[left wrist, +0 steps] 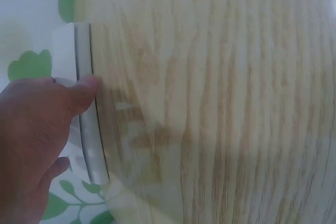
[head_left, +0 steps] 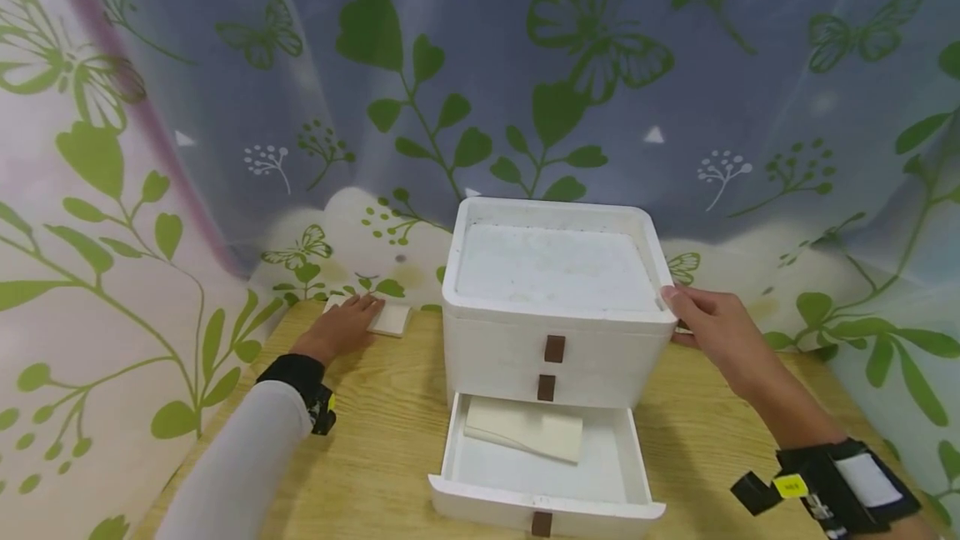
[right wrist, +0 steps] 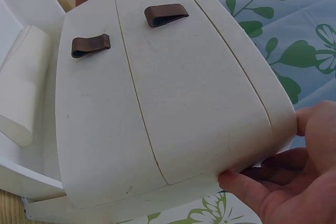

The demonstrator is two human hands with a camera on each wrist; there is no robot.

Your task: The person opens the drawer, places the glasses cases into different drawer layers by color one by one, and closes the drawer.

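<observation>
A white tabletop drawer unit [head_left: 566, 365] with brown loop pulls has its bottom drawer [head_left: 540, 482] slid out. Its two upper drawers are in. At the unit's upper right corner my right hand [head_left: 716, 336] grips the rim, and the right wrist view shows the thumb and fingers around that corner. Far left, my left hand [head_left: 341, 327] rests on a flat white folded piece [head_left: 390, 319] along the table's back edge; in the left wrist view a digit touches its front edge. Whether that piece is cloth or paper I cannot tell. Inside the drawer lies a folded cream sheet [head_left: 525, 427].
Below everything is a wood-grain tabletop [head_left: 375, 440]. A curtain [head_left: 450, 107] printed with leaves and butterflies hangs close behind the unit and along both sides. The unit's top is a shallow tray [head_left: 555, 265] with a raised rim.
</observation>
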